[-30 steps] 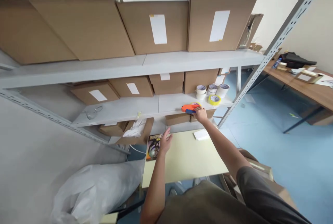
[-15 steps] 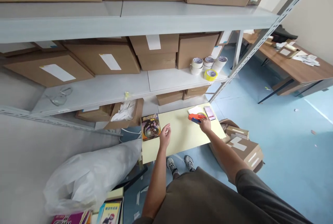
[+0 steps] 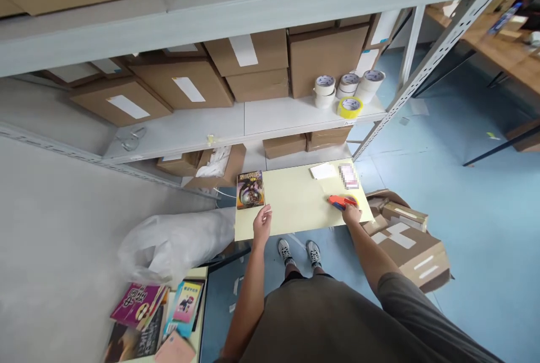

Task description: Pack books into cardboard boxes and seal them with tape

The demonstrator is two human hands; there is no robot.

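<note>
Now the right hand (image 3: 351, 214) is gripping a slim orange tape dispenser (image 3: 341, 201) on the pale-yellow tabletop (image 3: 295, 205), while the left hand (image 3: 262, 223) is hovering open.

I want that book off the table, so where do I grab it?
Probably its left edge, approached from the left: the book lies flat, that edge about flush with the table's side, so the left hand can slip fingers under.
</note>
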